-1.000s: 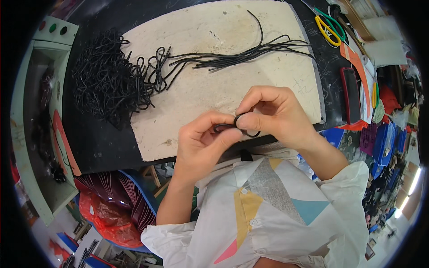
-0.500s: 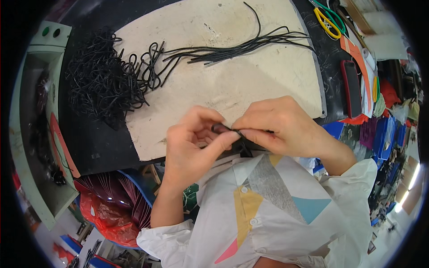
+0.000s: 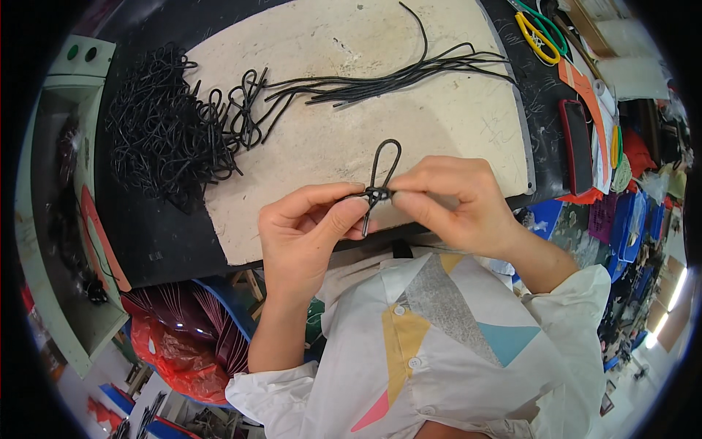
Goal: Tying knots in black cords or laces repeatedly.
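Between my hands is a black cord (image 3: 385, 164) with a knot at its middle. One loop of it stands up away from me, and a short end points down toward me. My left hand (image 3: 311, 219) pinches the cord left of the knot between thumb and forefinger. From the other side my right hand (image 3: 457, 197) pinches it close against the knot. Beyond them, several loose black cords (image 3: 387, 84) lie stretched across a pale board (image 3: 314, 154). A large tangled heap of looped black cords (image 3: 161, 128) sits at the board's left end.
On the right lie a dark phone in a red case (image 3: 577, 146), yellow-handled scissors (image 3: 537, 38) and an orange strip (image 3: 585, 91). A grey metal trough (image 3: 91, 219) stands at the left. Below the table edge is a bin with a red plastic bag (image 3: 183, 358).
My hands have moved slightly apart and away from my body. The cord, mostly hidden between my fingers before, now shows its knot and an upright loop.
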The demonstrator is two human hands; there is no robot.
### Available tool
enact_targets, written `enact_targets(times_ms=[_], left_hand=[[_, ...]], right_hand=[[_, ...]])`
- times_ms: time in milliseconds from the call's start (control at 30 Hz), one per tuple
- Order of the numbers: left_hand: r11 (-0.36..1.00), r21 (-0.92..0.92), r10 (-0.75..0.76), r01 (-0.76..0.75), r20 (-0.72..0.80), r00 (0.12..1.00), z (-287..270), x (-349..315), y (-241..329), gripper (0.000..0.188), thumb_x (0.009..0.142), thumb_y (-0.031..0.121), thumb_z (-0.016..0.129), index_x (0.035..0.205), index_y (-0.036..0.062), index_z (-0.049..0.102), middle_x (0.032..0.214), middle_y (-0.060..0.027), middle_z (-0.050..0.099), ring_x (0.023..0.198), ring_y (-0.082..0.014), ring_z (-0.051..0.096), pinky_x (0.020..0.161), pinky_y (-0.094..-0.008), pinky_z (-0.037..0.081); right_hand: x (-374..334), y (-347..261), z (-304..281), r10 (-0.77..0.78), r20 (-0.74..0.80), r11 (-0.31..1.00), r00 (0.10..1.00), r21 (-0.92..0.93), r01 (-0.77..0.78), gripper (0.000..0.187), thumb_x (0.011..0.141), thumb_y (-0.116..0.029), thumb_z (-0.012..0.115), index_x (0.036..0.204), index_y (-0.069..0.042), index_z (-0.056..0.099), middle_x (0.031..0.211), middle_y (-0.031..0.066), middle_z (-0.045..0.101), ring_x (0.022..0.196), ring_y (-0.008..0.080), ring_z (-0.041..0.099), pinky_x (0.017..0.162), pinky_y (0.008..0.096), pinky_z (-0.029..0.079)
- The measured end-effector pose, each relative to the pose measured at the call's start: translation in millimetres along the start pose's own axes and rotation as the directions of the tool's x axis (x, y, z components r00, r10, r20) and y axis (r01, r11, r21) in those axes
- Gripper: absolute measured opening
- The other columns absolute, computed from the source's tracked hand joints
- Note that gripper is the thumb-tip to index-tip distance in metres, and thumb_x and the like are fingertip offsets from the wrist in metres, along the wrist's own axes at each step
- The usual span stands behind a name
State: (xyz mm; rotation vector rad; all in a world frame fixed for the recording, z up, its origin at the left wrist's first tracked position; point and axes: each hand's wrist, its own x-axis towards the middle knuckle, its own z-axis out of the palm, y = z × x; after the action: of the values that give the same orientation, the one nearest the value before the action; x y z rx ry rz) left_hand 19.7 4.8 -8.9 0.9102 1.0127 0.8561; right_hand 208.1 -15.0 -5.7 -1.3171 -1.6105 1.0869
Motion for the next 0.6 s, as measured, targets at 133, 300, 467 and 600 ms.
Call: enact_targets(times_ms=[133, 300, 467, 600], left_hand=[[0.696, 0.529, 0.461, -0.484, 0.187, 0.867, 0.1, -1.0, 3.2, 0.007, 0.075, -0.004, 0.061, 0.082, -0.0068, 0.061, 0.076, -0.0132, 0.063, 0.066, -0.0177, 0.062, 0.057, -0.0250, 0.050], [0.713, 0.474, 0.481, -0.516, 0.205, 0.853, 5.4, -0.5, -0.4, 0.007, 0.077, -0.003, 0.060, 0.083, -0.0067, 0.059, 0.078, -0.0148, 0.063, 0.068, -0.0184, 0.062, 0.058, -0.0246, 0.050], [0.971, -0.125, -0.191, 0.206, 0.124, 0.974, 1.0, -1.3, 5.4, 0.011, 0.080, 0.001, 0.057, 0.088, -0.0066, 0.057, 0.080, -0.0159, 0.063, 0.069, -0.0188, 0.063, 0.061, -0.0242, 0.052], [0.952, -0.143, -0.262, 0.272, 0.084, 0.961, 0.3, -0.9, 4.1, 0.013, 0.080, 0.001, 0.058, 0.089, -0.0071, 0.059, 0.080, -0.0152, 0.063, 0.067, -0.0190, 0.064, 0.061, -0.0236, 0.052]], right_hand=[[6.4, -5.8, -7.3, 0.232, -0.009, 0.957, 0.973, 0.182, -0.226, 0.016, 0.077, -0.008, 0.061, 0.092, -0.001, 0.063, 0.068, 0.0058, 0.059, 0.059, 0.0105, 0.054, 0.055, 0.0221, 0.044], [11.1, -5.4, -5.4, 0.148, -0.021, 0.978, 0.989, 0.152, -0.143, 0.024, 0.076, -0.007, 0.062, 0.099, -0.002, 0.061, 0.074, 0.0064, 0.062, 0.064, 0.0114, 0.057, 0.058, 0.0218, 0.045], [10.2, -6.8, -5.1, 0.078, 0.014, 0.981, 0.997, 0.175, -0.080, 0.028, 0.073, -0.002, 0.062, 0.101, -0.003, 0.060, 0.076, 0.0092, 0.064, 0.068, 0.0128, 0.061, 0.062, 0.0233, 0.048], [12.9, -12.8, -6.9, 0.089, 0.101, 0.990, 0.991, 0.097, -0.098, 0.031, 0.073, 0.001, 0.062, 0.103, -0.003, 0.059, 0.076, 0.0081, 0.063, 0.068, 0.0132, 0.060, 0.063, 0.0235, 0.047]])
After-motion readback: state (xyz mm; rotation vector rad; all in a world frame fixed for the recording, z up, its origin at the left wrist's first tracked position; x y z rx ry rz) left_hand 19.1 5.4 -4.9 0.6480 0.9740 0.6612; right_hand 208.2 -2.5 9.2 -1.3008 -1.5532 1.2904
